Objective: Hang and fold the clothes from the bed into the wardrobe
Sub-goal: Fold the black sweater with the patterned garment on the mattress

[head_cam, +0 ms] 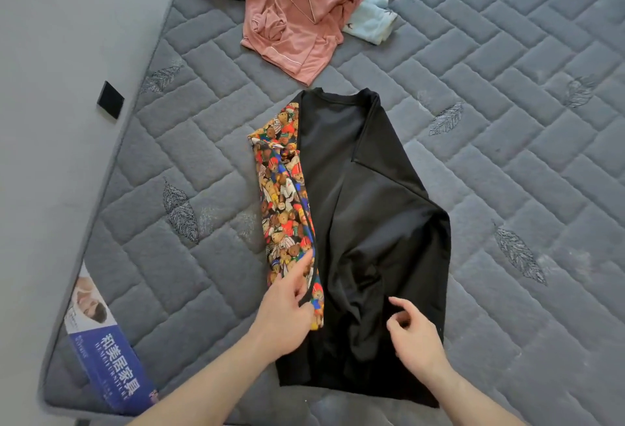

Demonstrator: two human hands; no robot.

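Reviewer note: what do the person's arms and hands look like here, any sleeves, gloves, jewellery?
Both forearms are bare as far as the frame shows; no sleeves visible. The left hand and right hand wear no gloves, and no rings, watch or bracelets are visible.

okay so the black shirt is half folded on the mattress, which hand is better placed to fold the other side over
Right. The right hand hovers loosely curled over the black shirt's unfolded side, holding nothing. The left hand is busy pinching the teddy bear sleeve folded in along the left edge.
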